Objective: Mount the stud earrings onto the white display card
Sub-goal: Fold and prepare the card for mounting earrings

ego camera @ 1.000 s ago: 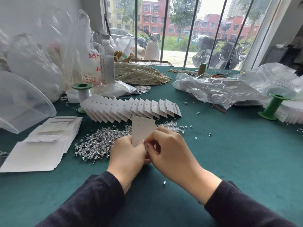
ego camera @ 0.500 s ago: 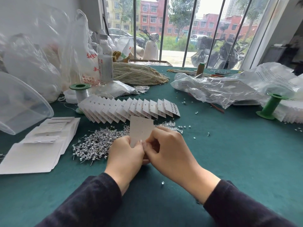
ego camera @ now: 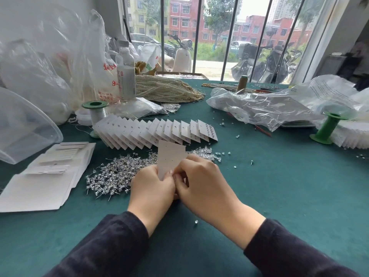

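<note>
Hands first: I'm seeing the left hand [ego camera: 150, 188] gripping the white display card [ego camera: 171, 156] upright over the green desk [ego camera: 289, 196]. Right hand [ego camera: 201, 182] is pinching at the card's lower edge; what it's pinching, I can't tell. Loose stud earrings [ego camera: 111, 176] are lying heaped just left of both hands.

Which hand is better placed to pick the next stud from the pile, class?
Left, probably. The left hand sits right beside the heap of silver stud earrings; the right hand is on the far side of the white display card.
</note>
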